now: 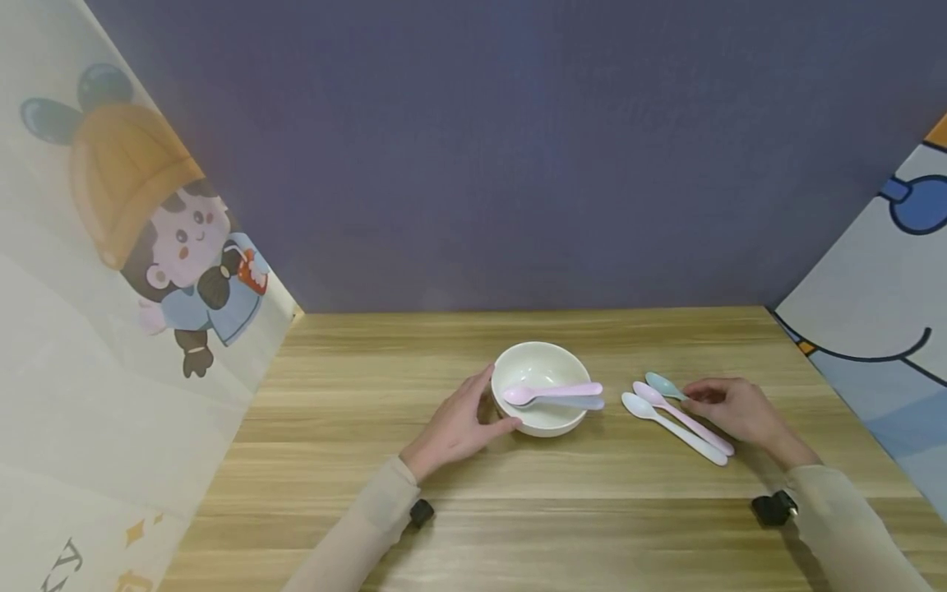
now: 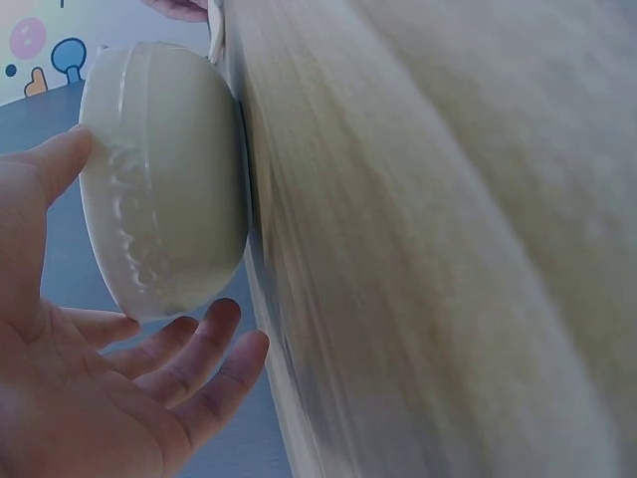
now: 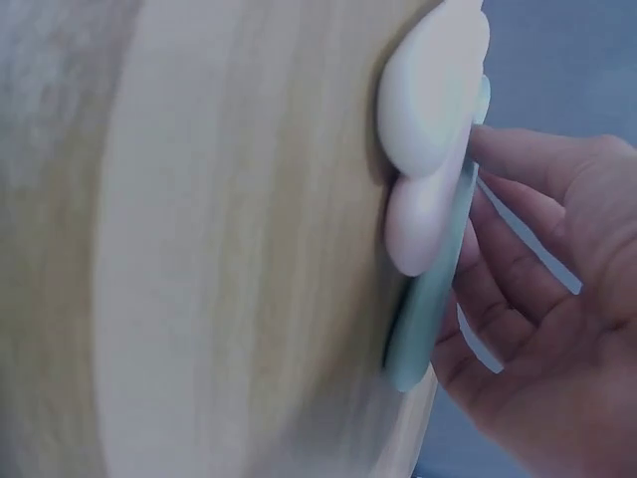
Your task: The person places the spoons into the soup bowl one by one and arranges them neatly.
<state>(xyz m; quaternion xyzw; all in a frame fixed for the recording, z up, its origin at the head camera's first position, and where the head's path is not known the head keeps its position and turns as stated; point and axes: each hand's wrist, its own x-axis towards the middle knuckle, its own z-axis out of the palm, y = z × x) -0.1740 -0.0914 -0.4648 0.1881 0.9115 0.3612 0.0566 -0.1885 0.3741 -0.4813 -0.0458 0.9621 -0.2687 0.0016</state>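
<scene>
A cream bowl (image 1: 540,415) (image 2: 164,179) stands mid-table with a pink spoon (image 1: 551,392) and a lavender spoon (image 1: 584,403) lying in it, handles pointing right. My left hand (image 1: 501,400) (image 2: 149,234) cups the bowl's left side, thumb at the rim and nearly straight fingers (image 2: 199,349) by its base. To the right lie a teal spoon (image 1: 663,385) (image 3: 428,319), a second pink spoon (image 1: 684,419) (image 3: 418,224) and a white spoon (image 1: 673,427) (image 3: 438,90). My right hand (image 1: 691,396) (image 3: 478,199) rests beside them, loosely bent fingertips touching the teal spoon's handle.
The wooden table (image 1: 518,510) is closed in by a purple back wall (image 1: 518,164), a cartoon-printed panel on the left (image 1: 148,247) and another on the right (image 1: 873,329). Bare wood stretches in front of and behind the bowl.
</scene>
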